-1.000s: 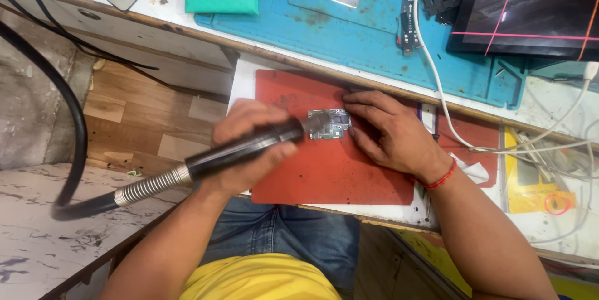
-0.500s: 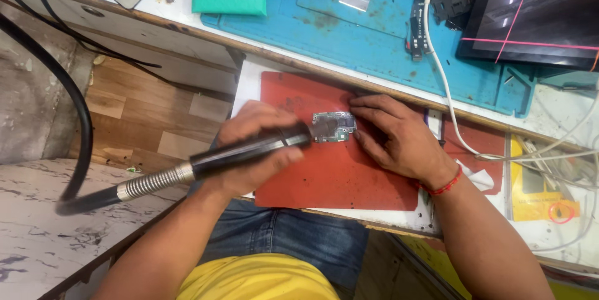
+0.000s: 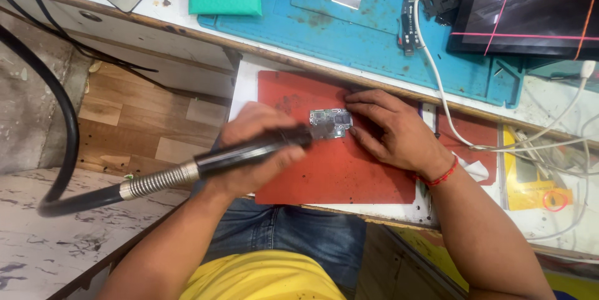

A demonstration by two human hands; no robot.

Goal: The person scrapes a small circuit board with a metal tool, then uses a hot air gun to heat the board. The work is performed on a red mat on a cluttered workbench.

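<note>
Left hand (image 3: 253, 150) grips hot-air wand (image 3: 249, 149), nozzle at the circuit board's (image 3: 329, 124) nine o'clock; right hand (image 3: 390, 131) lies flat, fingertips pinning it at three o'clock on the red mat (image 3: 337, 175). Heating step; next needs steady aim.

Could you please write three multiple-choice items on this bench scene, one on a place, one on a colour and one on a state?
1. Where does the circuit board lie?
A. on the red mat
B. on the blue mat
C. on the wooden floor

2. What colour is the band on the right wrist?
A. green
B. red
C. white

3. What is the left hand doing?
A. resting open on the bench
B. gripping the black tool
C. holding a phone

Answers:
1 A: the board sits on the red mat, between the two hands.
2 B: a red band circles the wrist behind the right hand.
3 B: the fingers wrap around the tool's handle, its tip at the board.
</note>
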